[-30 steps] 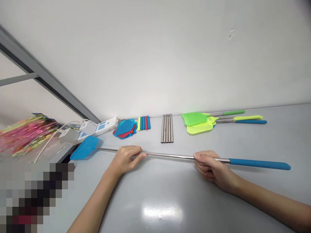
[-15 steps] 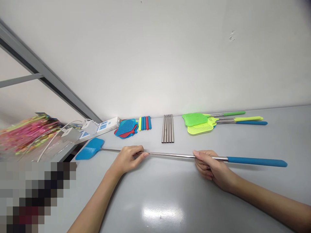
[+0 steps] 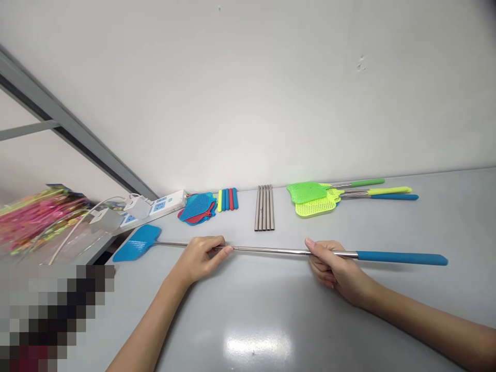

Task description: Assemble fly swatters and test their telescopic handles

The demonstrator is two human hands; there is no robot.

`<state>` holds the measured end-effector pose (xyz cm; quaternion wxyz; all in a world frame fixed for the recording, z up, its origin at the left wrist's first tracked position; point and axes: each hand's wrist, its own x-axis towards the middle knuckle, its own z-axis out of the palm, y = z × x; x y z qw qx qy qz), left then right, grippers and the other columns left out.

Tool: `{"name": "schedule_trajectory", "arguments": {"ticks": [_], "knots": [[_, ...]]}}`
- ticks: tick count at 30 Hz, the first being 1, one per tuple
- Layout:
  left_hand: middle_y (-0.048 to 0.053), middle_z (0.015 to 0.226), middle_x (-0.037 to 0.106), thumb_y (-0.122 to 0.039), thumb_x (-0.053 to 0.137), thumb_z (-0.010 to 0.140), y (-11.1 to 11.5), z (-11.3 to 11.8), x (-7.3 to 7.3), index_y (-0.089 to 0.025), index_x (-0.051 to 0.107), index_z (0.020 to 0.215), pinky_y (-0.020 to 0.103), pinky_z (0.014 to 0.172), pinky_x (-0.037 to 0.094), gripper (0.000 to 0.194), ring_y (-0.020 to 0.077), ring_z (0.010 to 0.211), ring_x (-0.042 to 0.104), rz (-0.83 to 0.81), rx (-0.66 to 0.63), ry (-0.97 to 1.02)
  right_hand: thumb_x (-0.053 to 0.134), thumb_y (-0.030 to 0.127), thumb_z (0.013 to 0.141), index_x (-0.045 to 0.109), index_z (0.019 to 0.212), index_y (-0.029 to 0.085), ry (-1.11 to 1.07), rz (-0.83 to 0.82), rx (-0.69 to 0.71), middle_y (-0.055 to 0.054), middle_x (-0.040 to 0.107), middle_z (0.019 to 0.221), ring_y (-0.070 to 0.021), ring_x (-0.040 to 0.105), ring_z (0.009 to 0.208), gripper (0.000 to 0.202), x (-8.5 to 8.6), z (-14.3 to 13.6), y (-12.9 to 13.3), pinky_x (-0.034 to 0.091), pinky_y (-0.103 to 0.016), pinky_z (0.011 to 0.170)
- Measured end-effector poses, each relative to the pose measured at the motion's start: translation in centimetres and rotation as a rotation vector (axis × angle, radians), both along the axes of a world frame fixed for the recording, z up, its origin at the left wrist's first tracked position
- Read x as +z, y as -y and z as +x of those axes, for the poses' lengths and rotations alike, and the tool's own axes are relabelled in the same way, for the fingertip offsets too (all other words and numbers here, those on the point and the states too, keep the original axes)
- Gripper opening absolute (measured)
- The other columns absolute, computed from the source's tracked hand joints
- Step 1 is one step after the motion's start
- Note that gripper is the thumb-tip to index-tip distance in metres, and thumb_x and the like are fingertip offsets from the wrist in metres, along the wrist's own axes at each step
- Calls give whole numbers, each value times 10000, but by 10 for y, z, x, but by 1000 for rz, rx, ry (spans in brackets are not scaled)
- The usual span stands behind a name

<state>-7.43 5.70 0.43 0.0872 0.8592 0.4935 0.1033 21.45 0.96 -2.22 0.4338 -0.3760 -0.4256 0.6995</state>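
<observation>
A blue fly swatter [image 3: 267, 250] with an extended steel rod lies crosswise before me, its flat head at the left and its blue grip at the right. My left hand [image 3: 203, 257] is closed around the thin rod, thumb and fingers pinching it. Closer to the grip, my right hand [image 3: 336, 268] wraps the thicker part of the rod, with the thumb laid along the top. Behind the rod, several steel tubes [image 3: 264, 208] lie side by side. Left of them are short coloured grips [image 3: 228, 200] and a pile of blue and red swatter heads [image 3: 199, 207].
Whole swatters with green and yellow heads [image 3: 315, 201] lie by the wall at the right. A white power strip [image 3: 166, 203] with plugged-in adapters and cables stands at the left. Beyond the grey table's [image 3: 217, 320] left edge are bagged colourful items [image 3: 42, 212].
The whole view has shifted slightly, so things appear a little further left and lower. Both hands keep their hold on the swatter's rod, with hardly any movement along it.
</observation>
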Motion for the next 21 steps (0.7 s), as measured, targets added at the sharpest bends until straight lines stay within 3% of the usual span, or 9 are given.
{"name": "schedule_trajectory", "arguments": {"ticks": [13,21], "knots": [[-42,516,378,-359,369,835,-1,2,2,-164,439,573,196,487,264,333,75,482,344,36,17,25,483,357,799,223,463,193,-208,-75,-91,83,148,407,-47,165,333,455,-5,4,-4,143,-206,346],[-44,518,377,-338,389,823,-1,3,3,-162,450,573,195,485,267,312,73,483,334,15,21,56,464,321,804,247,460,191,-189,-87,-73,78,181,392,-52,180,335,428,-6,3,-5,157,-203,345]]}}
